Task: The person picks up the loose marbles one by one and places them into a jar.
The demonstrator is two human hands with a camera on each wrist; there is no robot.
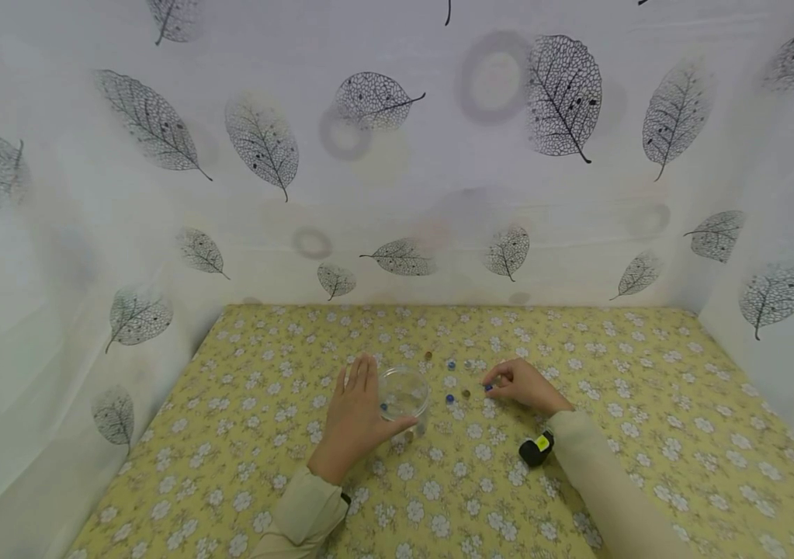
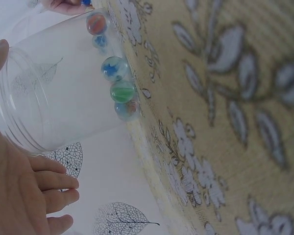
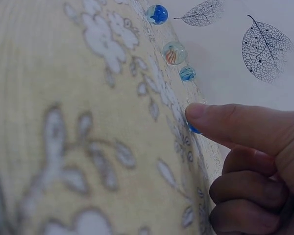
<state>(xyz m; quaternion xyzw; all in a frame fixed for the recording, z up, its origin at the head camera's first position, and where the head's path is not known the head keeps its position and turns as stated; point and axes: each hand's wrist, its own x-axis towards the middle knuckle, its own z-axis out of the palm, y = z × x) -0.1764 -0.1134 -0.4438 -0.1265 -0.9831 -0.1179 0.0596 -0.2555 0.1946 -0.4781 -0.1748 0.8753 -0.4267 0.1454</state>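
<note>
A clear plastic jar (image 1: 419, 377) stands upright on the table, with several glass marbles at its bottom, among them a green one (image 2: 122, 92) and an orange one (image 2: 96, 23). My left hand (image 1: 357, 415) is beside the jar near its rim, fingers straight and thumb spread across the near side. To the right, my right hand (image 1: 525, 386) pinches a blue marble (image 1: 488, 387) at the tabletop. The right wrist view shows only a sliver of that marble; the index finger and thumb cover the rest.
Loose marbles lie between the jar and my right hand: a dark blue one (image 1: 450, 398), a brownish one (image 1: 466, 394) and several behind. The table has a yellow floral cloth (image 1: 229, 466). White leaf-print curtains (image 1: 397, 186) close off the back and sides.
</note>
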